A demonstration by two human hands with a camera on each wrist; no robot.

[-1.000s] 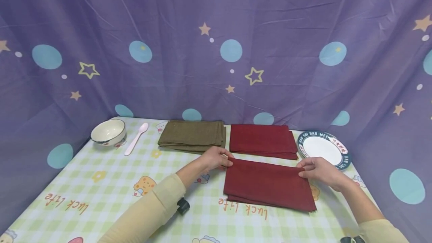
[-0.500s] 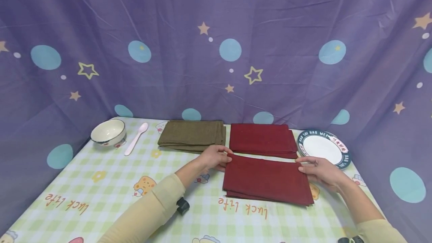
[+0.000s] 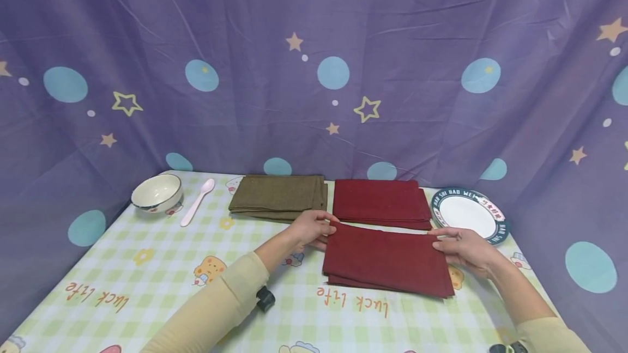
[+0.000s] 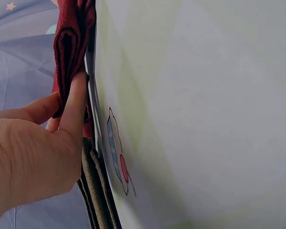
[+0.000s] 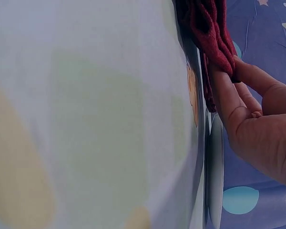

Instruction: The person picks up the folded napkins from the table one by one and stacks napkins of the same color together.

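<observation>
A folded dark red cloth (image 3: 387, 260) lies at the front right of the table, its layers slightly offset along the near edge. My left hand (image 3: 310, 229) pinches its far left corner between thumb and fingers; in the left wrist view that hand (image 4: 43, 148) has the folded red layers (image 4: 69, 47) between its fingertips. At the far right corner my right hand (image 3: 466, 248) pinches the same cloth, and the right wrist view shows the folded edge (image 5: 212, 43) between thumb and fingers. Just behind lies a second folded red cloth (image 3: 380, 201).
A folded olive-brown cloth (image 3: 279, 195) lies left of the rear red one. Farther left are a pink spoon (image 3: 198, 202) and a white bowl (image 3: 157, 192). A green-rimmed plate (image 3: 501, 227) stands close to my right hand. A purple curtain (image 3: 245, 124) hangs behind the table.
The red cloth in my hands has moved slightly away from me, toward the rear red cloth, and its near edge has come lower. Both hands keep their pinch on it.
</observation>
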